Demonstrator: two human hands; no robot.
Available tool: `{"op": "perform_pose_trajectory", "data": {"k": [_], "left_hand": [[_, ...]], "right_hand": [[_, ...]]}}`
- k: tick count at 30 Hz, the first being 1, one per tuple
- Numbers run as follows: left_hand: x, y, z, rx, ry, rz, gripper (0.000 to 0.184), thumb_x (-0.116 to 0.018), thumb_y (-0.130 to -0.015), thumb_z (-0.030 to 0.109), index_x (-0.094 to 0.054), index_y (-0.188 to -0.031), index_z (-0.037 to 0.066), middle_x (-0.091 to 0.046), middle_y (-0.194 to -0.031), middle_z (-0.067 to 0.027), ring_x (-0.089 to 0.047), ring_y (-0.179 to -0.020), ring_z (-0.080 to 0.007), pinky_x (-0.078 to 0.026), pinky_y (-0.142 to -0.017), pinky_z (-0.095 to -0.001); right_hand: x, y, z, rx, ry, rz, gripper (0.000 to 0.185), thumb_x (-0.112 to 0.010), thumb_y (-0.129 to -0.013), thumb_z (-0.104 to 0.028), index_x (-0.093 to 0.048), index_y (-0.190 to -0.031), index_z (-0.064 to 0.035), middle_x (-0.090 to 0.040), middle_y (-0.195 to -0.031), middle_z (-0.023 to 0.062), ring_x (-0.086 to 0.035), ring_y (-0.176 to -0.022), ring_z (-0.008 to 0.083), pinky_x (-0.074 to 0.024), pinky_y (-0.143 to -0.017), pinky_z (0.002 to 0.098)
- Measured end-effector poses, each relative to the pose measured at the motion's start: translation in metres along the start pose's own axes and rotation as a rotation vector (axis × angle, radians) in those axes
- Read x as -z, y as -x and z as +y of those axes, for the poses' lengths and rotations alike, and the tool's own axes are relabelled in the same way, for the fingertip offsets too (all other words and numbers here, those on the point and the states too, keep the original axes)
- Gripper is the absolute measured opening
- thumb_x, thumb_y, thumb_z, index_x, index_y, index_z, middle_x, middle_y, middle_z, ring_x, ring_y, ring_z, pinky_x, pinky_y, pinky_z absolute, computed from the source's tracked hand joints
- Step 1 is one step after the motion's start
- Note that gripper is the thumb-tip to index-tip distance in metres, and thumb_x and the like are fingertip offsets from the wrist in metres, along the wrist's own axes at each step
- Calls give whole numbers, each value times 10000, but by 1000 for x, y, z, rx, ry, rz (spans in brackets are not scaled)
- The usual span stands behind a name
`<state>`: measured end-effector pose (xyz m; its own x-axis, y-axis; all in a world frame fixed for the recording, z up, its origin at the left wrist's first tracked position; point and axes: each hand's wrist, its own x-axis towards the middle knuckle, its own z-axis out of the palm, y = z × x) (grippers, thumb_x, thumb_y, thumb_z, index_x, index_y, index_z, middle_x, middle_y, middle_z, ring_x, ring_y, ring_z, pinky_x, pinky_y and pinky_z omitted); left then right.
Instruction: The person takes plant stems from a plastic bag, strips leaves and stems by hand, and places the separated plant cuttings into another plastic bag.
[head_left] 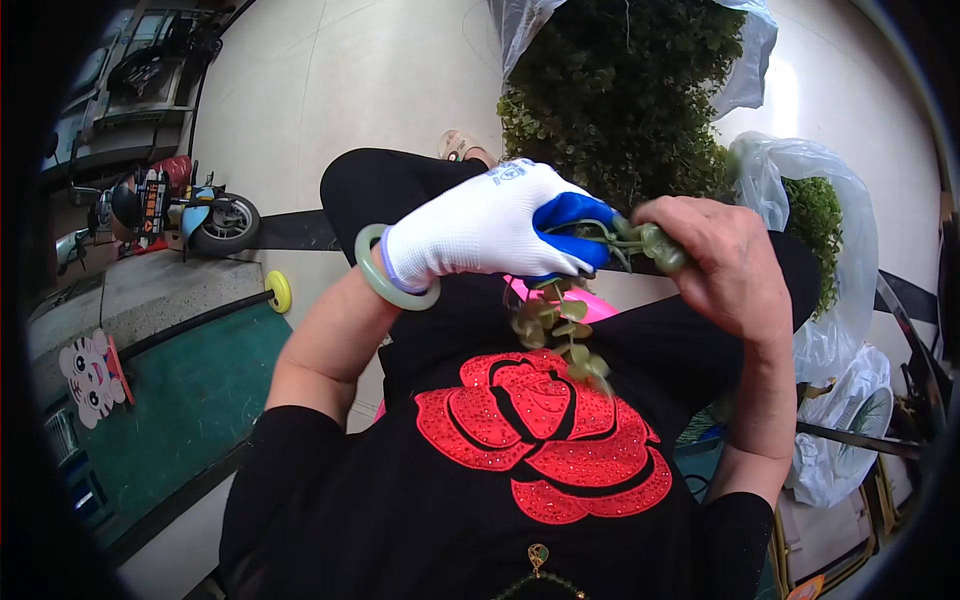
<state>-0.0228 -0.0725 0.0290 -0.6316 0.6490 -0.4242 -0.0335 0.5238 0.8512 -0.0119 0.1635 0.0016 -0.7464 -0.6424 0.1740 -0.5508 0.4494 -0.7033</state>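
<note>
My left hand (505, 222) wears a white glove with a blue palm coating, and a pale green bangle circles that wrist. Its fingers are closed around the stems of a green leafy sprig (572, 330), whose round leaves hang below the glove over my lap. Close beside it, my bare right hand (725, 262) is closed too, gripping a bunched leafy end (660, 247) of the greenery. Thin stems run between the two hands. Just beyond them lies a large heap of dark green foliage (620, 110).
Clear plastic bags (850, 230) with more greenery stand at the right. Something pink (590, 303) shows under my hands. At the left are a green board (190, 400), a yellow disc (279, 291) on a bar, and a scooter (215, 220). Tiled floor (350, 70) lies ahead.
</note>
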Motion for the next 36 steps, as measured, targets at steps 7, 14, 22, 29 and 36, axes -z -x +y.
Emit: {"op": "perform_pose_trajectory", "data": {"k": [7, 14, 22, 29, 36], "left_hand": [[15, 12, -1, 60, -102, 79, 276, -669, -802, 141, -641, -1039, 2, -674, -824, -81, -640, -732, -138, -493, -689, -266], [-5, -4, -13, -48, -44, 192, 314, -658, -830, 296, -659, -975, 18, -640, -737, -115, -586, -636, -211, -478, -633, -296], [10, 1, -9, 8, -306, 103, 220, -685, -760, 151, -674, -938, 22, -663, -742, -107, -634, -635, -181, -489, -637, -283], [-1, -7, -2, 12, -212, 169, 239, -634, -817, 151, -656, -1017, 21, -646, -735, -89, -616, -627, -124, -481, -600, -268], [-2, 0, -8, -159, -195, 348, 234, -626, -842, 170, -648, -1007, 6, -646, -759, -89, -613, -647, -139, -473, -589, -276]], "right_hand": [[6, 8, 28, -141, -427, -248, 196, -607, -752, -106, -561, -926, -28, -603, -727, 126, -604, -677, 324, -472, -609, 363], [6, -5, 17, -122, -482, 5, 394, -693, -800, -249, -600, -1104, -17, -667, -832, 80, -618, -739, 159, -483, -697, 285], [-10, 7, 24, -429, -794, -97, 229, -725, -786, -140, -610, -944, -20, -623, -755, -3, -534, -686, 59, -452, -635, 222], [-32, -7, 6, -244, -939, 147, 462, -807, -709, -121, -566, -1095, -40, -559, -868, -27, -536, -785, 48, -457, -706, 216], [-26, 4, 33, -266, -570, -185, 147, -633, -859, -140, -613, -805, -5, -576, -759, 0, -515, -687, 61, -430, -610, 230]]}}
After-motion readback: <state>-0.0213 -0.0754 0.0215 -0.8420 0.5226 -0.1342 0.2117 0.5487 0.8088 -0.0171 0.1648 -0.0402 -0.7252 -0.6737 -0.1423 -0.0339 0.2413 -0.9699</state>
